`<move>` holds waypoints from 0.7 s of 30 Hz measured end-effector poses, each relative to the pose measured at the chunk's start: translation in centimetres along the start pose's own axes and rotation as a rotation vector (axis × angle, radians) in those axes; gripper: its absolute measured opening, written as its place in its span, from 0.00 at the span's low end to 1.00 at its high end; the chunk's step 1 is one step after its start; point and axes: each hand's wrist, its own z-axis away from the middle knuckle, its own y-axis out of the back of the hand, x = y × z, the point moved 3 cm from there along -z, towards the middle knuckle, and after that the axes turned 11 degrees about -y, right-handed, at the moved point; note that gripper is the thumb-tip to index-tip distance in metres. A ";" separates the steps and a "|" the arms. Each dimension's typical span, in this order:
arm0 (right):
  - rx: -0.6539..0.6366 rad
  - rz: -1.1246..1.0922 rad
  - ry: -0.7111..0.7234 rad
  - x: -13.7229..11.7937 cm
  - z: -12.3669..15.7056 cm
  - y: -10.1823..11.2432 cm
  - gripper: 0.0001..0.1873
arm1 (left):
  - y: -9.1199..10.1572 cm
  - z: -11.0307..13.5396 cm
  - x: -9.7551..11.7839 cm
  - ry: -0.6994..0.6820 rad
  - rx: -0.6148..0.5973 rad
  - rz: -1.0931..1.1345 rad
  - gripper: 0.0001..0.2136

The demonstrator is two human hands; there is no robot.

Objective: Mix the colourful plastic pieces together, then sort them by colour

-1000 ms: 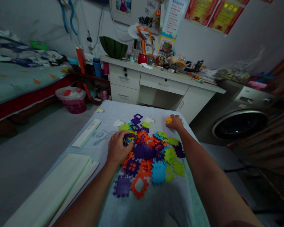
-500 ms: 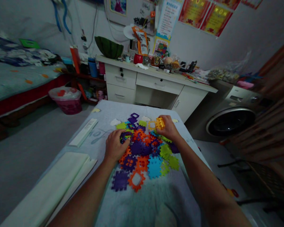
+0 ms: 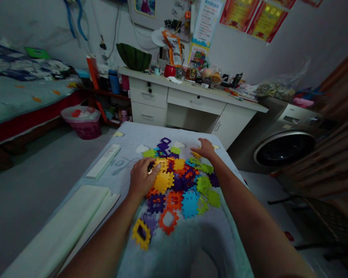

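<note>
My left hand [image 3: 143, 175] rests cupped at the left side of a pile of toothed plastic building tiles. Its thumb and fingers are apart, and the thumb touches yellow tiles [image 3: 162, 182] on top of the heap. What lies under the curled fingertips is partly hidden. My right hand [image 3: 205, 148] is at the pile's far right with fingers spread and nothing in them. Just below that hand shows a small yellow tile [image 3: 196, 155]. Around them lie purple [image 3: 156, 202], orange [image 3: 168, 221], blue [image 3: 190, 204] and green [image 3: 203, 185] tiles. Nearest me, a yellow frame tile [image 3: 141, 234] overlaps a purple one.
A pale cloth covers the table [image 3: 220, 247]. A long white box [image 3: 103, 161] and folded white boards [image 3: 72, 224] lie on its left. Beyond stand a white desk [image 3: 150, 92], a washing machine [image 3: 281, 131] and a pink bin [image 3: 85, 123].
My right hand has let go of the yellow tiles and spread its fingers. Yellow tiles now lie scattered over the pile and near its front. My left hand has hardly moved.
</note>
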 end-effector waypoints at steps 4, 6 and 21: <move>-0.094 0.109 -0.290 3.2 -3.3 -1.9 0.59 | 0.0 0.0 0.0 0.005 -0.017 -0.010 0.17; -0.161 0.116 -0.292 3.6 -3.8 -2.4 0.60 | 0.0 0.0 0.0 0.010 -0.023 -0.015 0.16; -0.155 -0.045 0.250 0.9 2.3 -2.9 0.45 | 0.1 0.0 0.2 0.042 -0.019 -0.014 0.15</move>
